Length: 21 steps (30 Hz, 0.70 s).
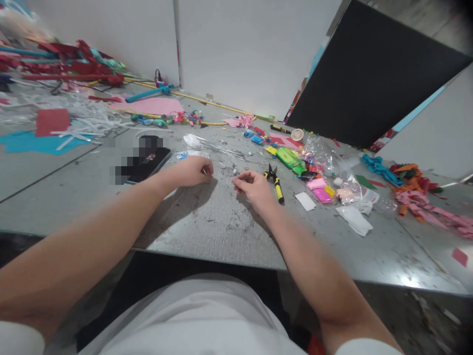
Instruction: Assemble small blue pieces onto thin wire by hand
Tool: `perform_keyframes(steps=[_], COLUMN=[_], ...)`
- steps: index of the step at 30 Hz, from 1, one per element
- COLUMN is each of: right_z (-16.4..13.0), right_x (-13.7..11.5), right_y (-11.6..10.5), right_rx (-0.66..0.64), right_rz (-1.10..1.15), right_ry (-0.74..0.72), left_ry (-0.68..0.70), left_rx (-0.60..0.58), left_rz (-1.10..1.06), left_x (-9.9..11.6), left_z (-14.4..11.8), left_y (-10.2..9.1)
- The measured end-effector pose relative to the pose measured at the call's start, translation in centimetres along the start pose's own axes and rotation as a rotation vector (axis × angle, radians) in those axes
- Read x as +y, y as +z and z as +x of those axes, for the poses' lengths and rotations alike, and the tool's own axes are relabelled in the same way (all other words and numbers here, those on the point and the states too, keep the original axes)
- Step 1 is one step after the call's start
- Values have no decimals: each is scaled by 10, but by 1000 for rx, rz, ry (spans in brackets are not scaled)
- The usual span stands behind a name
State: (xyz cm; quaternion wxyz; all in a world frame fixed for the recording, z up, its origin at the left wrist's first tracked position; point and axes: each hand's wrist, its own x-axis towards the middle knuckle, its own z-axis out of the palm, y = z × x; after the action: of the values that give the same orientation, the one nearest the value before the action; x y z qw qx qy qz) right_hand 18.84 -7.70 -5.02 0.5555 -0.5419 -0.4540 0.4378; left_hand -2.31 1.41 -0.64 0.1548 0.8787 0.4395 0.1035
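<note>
**Grey worktable, craft litter, two hands at a wire ring**

- Grey table (207, 231): lying across the whole view, its near edge running left to right above the person's lap.
- Black board (369, 79): leaning at far right, against the white wall.
- Paper scraps: red and teal pieces piling up at far left (70, 64); pink and orange strips trailing off at right (424, 197).
- Dark flat device (148, 162): lying left of the hands, partly pixelated; no lettering is readable.
- Clear plastic bags (325, 158): holding green, pink and yellow pieces to the right; labels too small to read.
- Left hand (194, 171): resting on the table, fingers curling together, tips pinching near the wire; what is held is too small to tell.
- Right hand (253, 187): resting just right of centre, thumb and forefinger pressing together on something tiny.
- Yellow-handled cutters (276, 183): lying just beside the right hand, long axis running away from the person, jaws pointing to the far side.
- White card (305, 201): lying right of the cutters, blank.
- Thin wire ring (228, 171): sitting between the two hands, flat on the table.
</note>
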Motion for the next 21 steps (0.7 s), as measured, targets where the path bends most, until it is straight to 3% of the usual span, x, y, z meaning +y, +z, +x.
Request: perform_keyframes(steps=[4,12,17,21], right_z=[2,1,0,3], right_x=[0,-4,-5,-4], right_y=[1,5,4,1], right_rx=[-31,-134,-111,-21], right_rz=[-2,157,171,241], right_ry=[35,-11,-67,37], left_ry=[29,143,121,80], left_rx=[71,-6,-1,1], left_rz=[-137,-366,-347,-400], left_x=[9,15,18,20], left_z=[-4,-6,-7,-8], left_y=[-3,4,0,-2])
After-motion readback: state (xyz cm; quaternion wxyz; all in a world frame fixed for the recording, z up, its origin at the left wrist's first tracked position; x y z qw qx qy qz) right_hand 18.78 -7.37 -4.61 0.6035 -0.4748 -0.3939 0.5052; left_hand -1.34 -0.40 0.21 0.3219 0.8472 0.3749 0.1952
